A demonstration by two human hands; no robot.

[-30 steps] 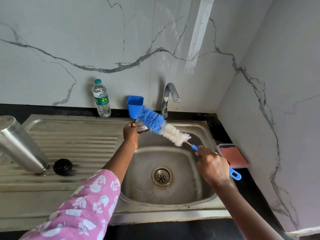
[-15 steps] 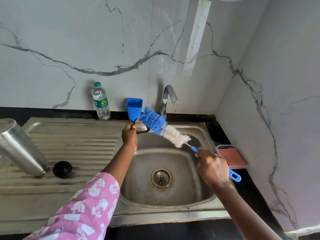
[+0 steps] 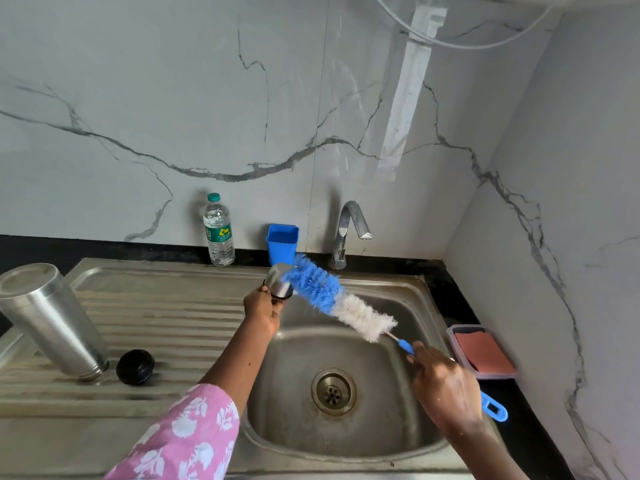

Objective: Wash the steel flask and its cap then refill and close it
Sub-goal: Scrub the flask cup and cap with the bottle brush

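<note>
head cam: left hand has its fingers curled round the small steel cap, holding it up over the back left corner of the sink. right hand grips the blue handle of the bottle brush, and the blue bristles touch the cap. the steel flask sits mouth down on the drainboard at far left, 1 black stopper just beside it. water bottle, blue cup and tap line the back wall. sponge tub is on the bench at right.
</note>
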